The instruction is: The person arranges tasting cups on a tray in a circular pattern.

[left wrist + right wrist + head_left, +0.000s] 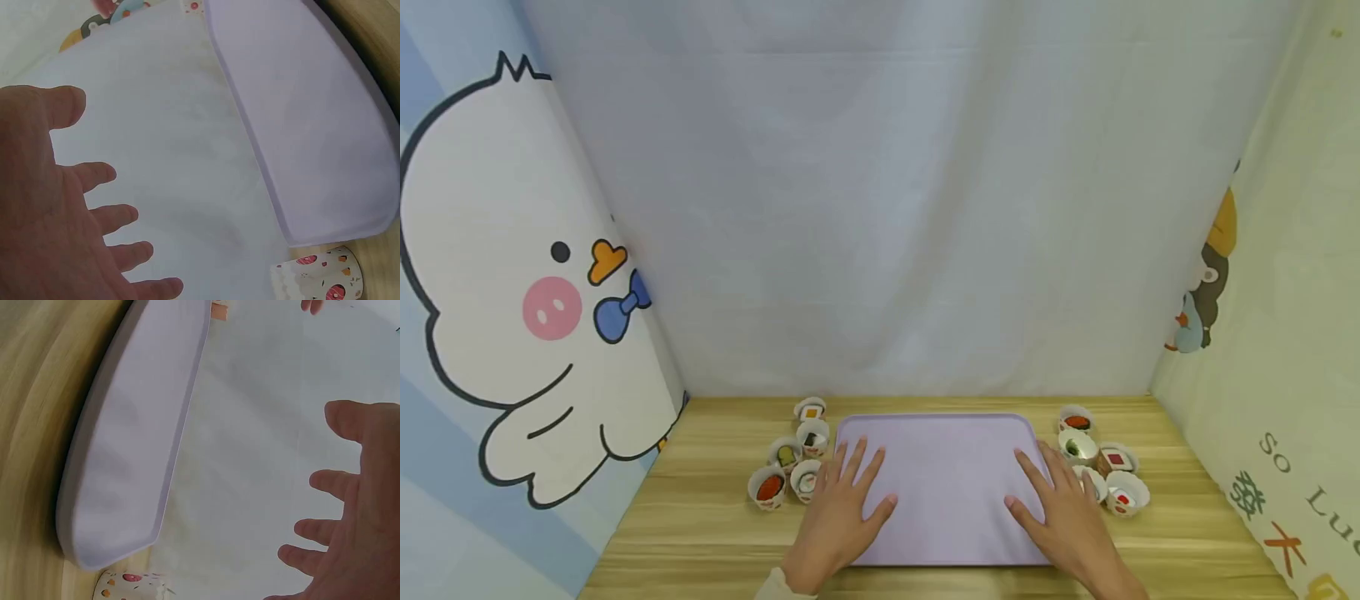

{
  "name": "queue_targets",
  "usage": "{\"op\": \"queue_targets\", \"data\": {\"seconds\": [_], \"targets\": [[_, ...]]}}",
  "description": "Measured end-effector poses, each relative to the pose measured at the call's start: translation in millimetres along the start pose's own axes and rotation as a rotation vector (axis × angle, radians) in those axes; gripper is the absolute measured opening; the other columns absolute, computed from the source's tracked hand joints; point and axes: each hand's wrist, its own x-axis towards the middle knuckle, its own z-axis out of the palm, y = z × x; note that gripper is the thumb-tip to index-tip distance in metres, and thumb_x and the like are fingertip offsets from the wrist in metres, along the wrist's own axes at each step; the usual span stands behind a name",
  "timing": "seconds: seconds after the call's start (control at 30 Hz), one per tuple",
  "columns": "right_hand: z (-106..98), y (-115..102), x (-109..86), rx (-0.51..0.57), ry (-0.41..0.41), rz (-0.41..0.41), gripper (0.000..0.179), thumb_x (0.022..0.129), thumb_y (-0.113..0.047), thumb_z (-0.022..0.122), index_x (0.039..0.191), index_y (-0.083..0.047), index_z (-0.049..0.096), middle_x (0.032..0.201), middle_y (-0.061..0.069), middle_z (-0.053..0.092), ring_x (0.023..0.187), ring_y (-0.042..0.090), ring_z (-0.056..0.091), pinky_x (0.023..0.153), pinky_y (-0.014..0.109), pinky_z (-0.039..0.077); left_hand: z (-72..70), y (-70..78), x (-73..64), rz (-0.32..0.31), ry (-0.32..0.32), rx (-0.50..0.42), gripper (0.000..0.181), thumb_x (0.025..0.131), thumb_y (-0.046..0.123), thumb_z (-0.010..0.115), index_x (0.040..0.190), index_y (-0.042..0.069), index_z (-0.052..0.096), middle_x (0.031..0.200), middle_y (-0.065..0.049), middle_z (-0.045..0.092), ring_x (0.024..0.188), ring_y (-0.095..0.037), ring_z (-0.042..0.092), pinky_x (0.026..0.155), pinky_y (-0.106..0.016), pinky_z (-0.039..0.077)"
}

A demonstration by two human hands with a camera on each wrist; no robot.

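A lilac tray [955, 492] lies flat on the wooden table. My left hand [841, 512] is held over its left edge with the fingers spread and straight, and nothing in it. On the other side my right hand [1066, 517] is spread the same way over the right edge, likewise holding nothing. Both wrist views show a gap between the fingers and the tray. Small patterned paper cups stand close by: one with red contents [768, 487] left of the left hand, and a white one with a small red piece [1126, 494] beside the right hand.
Several more cups stand in the left cluster, among them one with an orange piece [810, 410] and one with a green piece [786, 455]. The right cluster includes a cup with red contents [1077, 420]. A pale curtain [925, 208] hangs behind the table, with printed cloths at both sides.
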Motion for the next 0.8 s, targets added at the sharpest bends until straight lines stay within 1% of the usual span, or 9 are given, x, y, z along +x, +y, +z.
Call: {"op": "queue_targets", "data": {"seconds": [0.17, 0.3, 0.43, 0.6, 0.8], "targets": [[-2, 13, -5.0, 0.013, 0.013, 0.031, 0.064, 0.089, -0.046, 0.065, 0.142, -0.013, 0.052, 0.154, 0.020, 0.036, 0.138, 0.044, 0.035, 0.102, 0.076, 0.023, 5.5, -6.4, -3.7, -0.005, 0.001, -0.029, 0.065, 0.098, 0.054, 0.047, 0.152, 0.020, 0.038, 0.160, -0.014, 0.032, 0.147, -0.043, 0.025, 0.109, -0.068, 0.029], [-3, 20, -8.2, 0.017, 0.034, 0.043, 0.063, 0.088, -0.043, 0.068, 0.141, -0.011, 0.053, 0.153, 0.022, 0.037, 0.136, 0.046, 0.036, 0.099, 0.077, 0.025, 12.3, -14.2, -7.4, -0.018, 0.002, -0.059, 0.065, 0.097, 0.050, 0.050, 0.152, 0.017, 0.038, 0.158, -0.017, 0.033, 0.145, -0.045, 0.028, 0.110, -0.065, 0.031], [-5, 26, -11.7, 0.026, 0.040, 0.052, 0.063, 0.088, -0.041, 0.068, 0.141, -0.010, 0.051, 0.152, 0.024, 0.037, 0.135, 0.046, 0.036, 0.099, 0.077, 0.025, 17.2, -21.1, -11.7, -0.054, -0.004, -0.108, 0.064, 0.097, 0.047, 0.052, 0.151, 0.014, 0.039, 0.158, -0.019, 0.032, 0.144, -0.047, 0.028, 0.110, -0.063, 0.033], [-6, 34, -16.2, 0.025, 0.044, 0.067, 0.064, 0.089, -0.042, 0.067, 0.142, -0.010, 0.049, 0.150, 0.027, 0.037, 0.133, 0.048, 0.037, 0.096, 0.077, 0.027, 19.8, -25.2, -16.3, -0.094, -0.014, -0.160, 0.064, 0.097, 0.046, 0.053, 0.150, 0.013, 0.041, 0.157, -0.021, 0.033, 0.144, -0.047, 0.028, 0.108, -0.064, 0.034], [-4, 42, -18.5, 0.022, 0.066, 0.076, 0.068, 0.087, -0.040, 0.069, 0.145, -0.014, 0.045, 0.149, 0.027, 0.038, 0.134, 0.048, 0.037, 0.096, 0.077, 0.028, 26.5, -30.0, -22.2, -0.137, 0.020, -0.180, 0.062, 0.096, 0.042, 0.058, 0.148, 0.011, 0.044, 0.153, -0.022, 0.039, 0.140, -0.046, 0.036, 0.105, -0.062, 0.039]]}}
